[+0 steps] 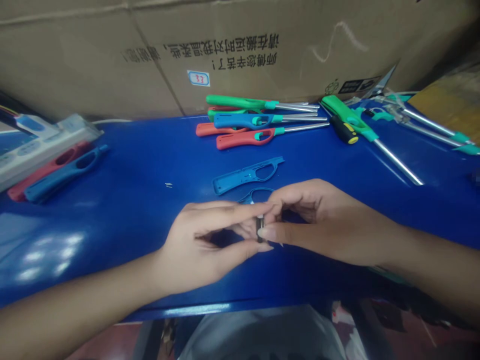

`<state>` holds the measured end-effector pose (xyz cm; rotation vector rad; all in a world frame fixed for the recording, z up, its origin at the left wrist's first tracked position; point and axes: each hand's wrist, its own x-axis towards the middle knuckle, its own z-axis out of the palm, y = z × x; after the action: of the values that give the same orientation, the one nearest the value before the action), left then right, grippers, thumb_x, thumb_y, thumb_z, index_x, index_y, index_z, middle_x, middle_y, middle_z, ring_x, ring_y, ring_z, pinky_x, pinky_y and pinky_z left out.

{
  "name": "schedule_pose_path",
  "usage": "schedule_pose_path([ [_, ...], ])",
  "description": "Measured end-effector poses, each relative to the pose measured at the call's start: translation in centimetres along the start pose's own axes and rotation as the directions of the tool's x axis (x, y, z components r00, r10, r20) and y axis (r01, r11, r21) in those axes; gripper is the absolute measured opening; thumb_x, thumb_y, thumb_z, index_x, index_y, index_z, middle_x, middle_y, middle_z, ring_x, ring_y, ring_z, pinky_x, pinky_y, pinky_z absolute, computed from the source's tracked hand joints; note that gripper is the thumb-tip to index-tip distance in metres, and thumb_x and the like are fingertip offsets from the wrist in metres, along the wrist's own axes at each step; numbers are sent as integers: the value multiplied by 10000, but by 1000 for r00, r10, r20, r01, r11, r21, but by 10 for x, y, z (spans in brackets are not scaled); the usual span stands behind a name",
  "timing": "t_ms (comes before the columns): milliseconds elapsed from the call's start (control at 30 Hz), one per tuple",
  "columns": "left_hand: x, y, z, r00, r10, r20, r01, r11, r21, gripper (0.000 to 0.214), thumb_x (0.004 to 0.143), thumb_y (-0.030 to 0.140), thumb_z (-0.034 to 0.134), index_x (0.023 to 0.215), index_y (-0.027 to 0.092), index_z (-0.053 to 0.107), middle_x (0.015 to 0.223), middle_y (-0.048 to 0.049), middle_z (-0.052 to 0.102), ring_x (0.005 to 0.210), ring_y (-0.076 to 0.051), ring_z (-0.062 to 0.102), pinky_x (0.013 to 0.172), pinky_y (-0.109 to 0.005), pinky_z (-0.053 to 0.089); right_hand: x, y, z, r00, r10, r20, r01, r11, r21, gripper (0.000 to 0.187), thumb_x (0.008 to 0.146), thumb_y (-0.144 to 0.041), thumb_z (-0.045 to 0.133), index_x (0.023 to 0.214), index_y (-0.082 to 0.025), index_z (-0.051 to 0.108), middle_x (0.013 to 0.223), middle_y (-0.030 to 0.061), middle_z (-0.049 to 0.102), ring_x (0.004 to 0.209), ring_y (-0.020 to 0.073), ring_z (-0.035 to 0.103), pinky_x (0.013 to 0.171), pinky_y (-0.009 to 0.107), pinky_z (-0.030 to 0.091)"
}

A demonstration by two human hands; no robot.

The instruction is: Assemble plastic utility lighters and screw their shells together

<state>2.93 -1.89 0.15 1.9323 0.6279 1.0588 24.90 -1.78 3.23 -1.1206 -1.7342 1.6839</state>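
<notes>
Close to the table's front edge, a small dark cylindrical part with a shiny metal strip [259, 230] stands upright between my fingertips. My left hand [198, 245] pinches it by its ends between thumb and forefinger. From the other side, my right hand [333, 225] presses its thumb against the part, fingers curled behind. Just beyond my hands lies a blue lighter handle half [236, 181], hollow side up. A second blue handle piece [258, 193] is mostly covered by my fingers. Two tiny metal pins [168, 185] rest to the left.
Several assembled long-neck lighters [243, 139] lie at the back of the blue table [135, 160], against a cardboard box [112, 65]. A green lighter [348, 115], a black-and-yellow tool handle [344, 130] and metal lighter tubes [431, 122] sit right. Left are a power strip [33, 150] and handle shells [67, 172].
</notes>
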Motion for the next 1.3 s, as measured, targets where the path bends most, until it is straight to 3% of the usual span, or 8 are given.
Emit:
schedule_pose_path([
  [133,1,3,-1,992,-128,-6,126,982,-139,581,746,16,842,1265,254,737,961,-17,805,755,-105,759,760,-160,643,-2,-7,-3,998,-50,-32,48,996,-79,126,889,-287,736,797,-202,728,802,-9,749,763,133,673,698,241,503],
  [300,2,6,0,982,-189,-14,182,960,-212,564,748,9,830,1255,242,743,922,-23,804,753,-124,758,763,-196,655,-5,-16,-3,996,-80,-37,74,987,-144,267,979,-312,619,747,-213,708,737,-20,723,717,121,668,701,236,513],
  [467,2,5,0,974,-226,-30,217,959,-181,493,754,18,817,1214,185,757,822,-12,773,694,-99,715,727,-175,639,-5,-12,-1,992,-85,-91,60,966,-252,101,908,-276,683,829,-221,714,811,-3,727,761,148,675,698,255,530],
  [600,5,6,-1,974,-225,-5,217,945,-245,509,749,26,816,1228,184,746,824,-17,764,705,-108,721,722,-187,642,-5,-9,-2,986,-126,-109,86,946,-313,112,924,-273,671,830,-220,701,799,-18,719,747,128,663,700,242,517],
  [767,8,9,-2,946,-321,-33,296,903,-312,281,828,44,757,1079,168,786,826,-24,796,724,-112,759,703,-152,638,-6,-9,1,971,-220,-92,161,889,-429,122,951,-224,636,842,-218,690,781,-38,712,689,99,628,639,232,461],
  [900,9,8,-3,929,-369,-24,336,869,-364,271,822,24,759,1051,166,790,874,-26,816,760,-129,783,734,-160,650,-4,-2,1,910,-414,-28,312,727,-612,64,948,-199,635,892,-216,661,823,-25,711,774,123,626,770,281,448],
  [1100,10,7,-4,899,-437,26,414,830,-375,217,830,70,772,1030,154,789,783,-20,795,663,-111,753,664,-148,637,-3,5,-4,802,-545,246,461,303,-834,215,1028,-171,503,875,-168,654,833,40,703,834,177,599,962,417,405],
  [1300,15,6,-7,828,-544,132,539,711,-452,295,827,79,792,1105,139,713,725,-3,775,652,-130,765,650,-161,645,-3,7,-6,777,-564,280,493,268,-828,245,965,-51,478,910,-197,666,795,1,687,800,160,570,934,396,409],
])
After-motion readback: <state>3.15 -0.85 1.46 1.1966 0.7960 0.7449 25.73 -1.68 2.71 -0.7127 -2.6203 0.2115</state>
